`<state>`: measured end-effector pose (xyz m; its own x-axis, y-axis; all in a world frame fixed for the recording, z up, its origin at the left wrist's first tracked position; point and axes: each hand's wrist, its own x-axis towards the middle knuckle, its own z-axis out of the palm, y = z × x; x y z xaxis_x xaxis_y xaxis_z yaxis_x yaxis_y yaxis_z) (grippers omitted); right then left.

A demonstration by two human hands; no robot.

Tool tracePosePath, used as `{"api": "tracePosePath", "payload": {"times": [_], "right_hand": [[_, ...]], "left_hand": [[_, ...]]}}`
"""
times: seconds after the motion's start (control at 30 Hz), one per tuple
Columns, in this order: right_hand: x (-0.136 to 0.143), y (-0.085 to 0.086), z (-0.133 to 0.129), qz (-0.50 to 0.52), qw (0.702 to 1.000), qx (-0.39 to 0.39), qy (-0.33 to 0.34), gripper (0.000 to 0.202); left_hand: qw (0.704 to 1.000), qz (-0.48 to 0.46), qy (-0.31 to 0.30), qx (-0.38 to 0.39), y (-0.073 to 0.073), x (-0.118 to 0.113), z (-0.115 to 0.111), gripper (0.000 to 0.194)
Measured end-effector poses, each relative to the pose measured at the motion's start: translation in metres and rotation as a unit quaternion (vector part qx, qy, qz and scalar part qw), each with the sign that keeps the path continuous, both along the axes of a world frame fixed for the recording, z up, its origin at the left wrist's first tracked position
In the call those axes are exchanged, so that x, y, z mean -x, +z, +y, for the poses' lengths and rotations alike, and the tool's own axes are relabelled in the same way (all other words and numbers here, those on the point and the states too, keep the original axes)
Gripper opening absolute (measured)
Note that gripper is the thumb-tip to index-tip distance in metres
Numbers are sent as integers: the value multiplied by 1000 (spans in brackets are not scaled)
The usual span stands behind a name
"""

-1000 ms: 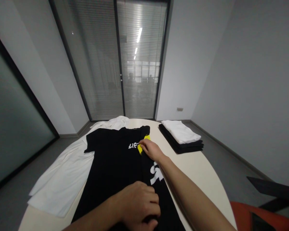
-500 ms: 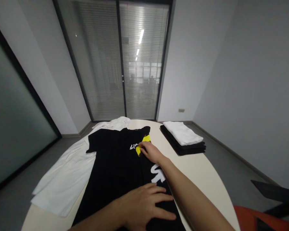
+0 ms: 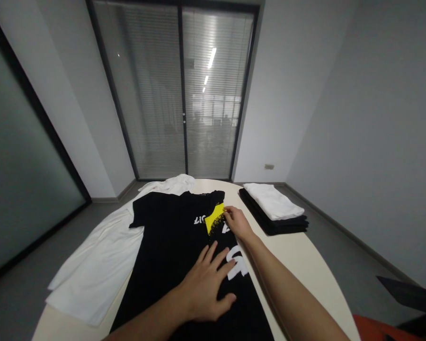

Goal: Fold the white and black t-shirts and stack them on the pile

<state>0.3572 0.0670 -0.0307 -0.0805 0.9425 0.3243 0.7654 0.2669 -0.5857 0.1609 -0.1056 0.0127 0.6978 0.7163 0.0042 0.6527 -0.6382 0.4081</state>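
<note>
Black T-shirt [image 3: 170,246] lies spread on the round table [image 3: 298,255]. The left hand [image 3: 208,284] presses flat on it, fingers spread. The right hand [image 3: 237,221] rests open-fingered by the yellow print [image 3: 215,218].

Head view: worn high, facing forward and down across the round beige table [image 3: 305,255], fairly near.
Shared: single view.

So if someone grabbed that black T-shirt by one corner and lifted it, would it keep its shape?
Probably not. The black T-shirt lies flat and limp on the table, with its right side folded over, so it would likely droop and unfold. It looks thin, so probably light. Under the flat left hand and the right hand, it would likely bunch up rather than slide if pushed.
</note>
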Motion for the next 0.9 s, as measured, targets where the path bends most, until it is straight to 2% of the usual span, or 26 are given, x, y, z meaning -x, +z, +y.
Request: {"api": "tracePosePath", "payload": {"times": [0.1, 0.2, 0.27, 0.4, 0.57, 0.7, 0.8, 0.9], "right_hand": [[-4, 1, 9, -29, 998, 40, -49, 36], [-6, 4, 24, -46, 993, 76, -76, 36], [-6, 8, 36, -52, 991, 89, -89, 35], [-5, 15, 67, -59, 984, 114, -123, 40], [6, 13, 103, -59, 973, 144, -173, 51], [16, 10, 123, -57, 967, 158, -192, 42], [21, 15, 135, -57, 968, 151, -193, 36], [25, 23, 144, -57, 971, 125, -197, 38]], "left_hand": [[1000, -8, 23, 2, 3, 0, 0, 77], [998, -20, 64, 5, 3, -2, 4, 62], [994, -33, 107, -7, 0, -3, 8, 56], [984, -50, 172, -25, -10, -3, 16, 60], [986, -53, 157, -6, -16, -2, 20, 63], [989, -56, 139, -3, -19, -2, 23, 65], [990, -54, 134, 6, -23, -3, 27, 72], [987, -60, 149, 8, -28, -3, 31, 77]]}}
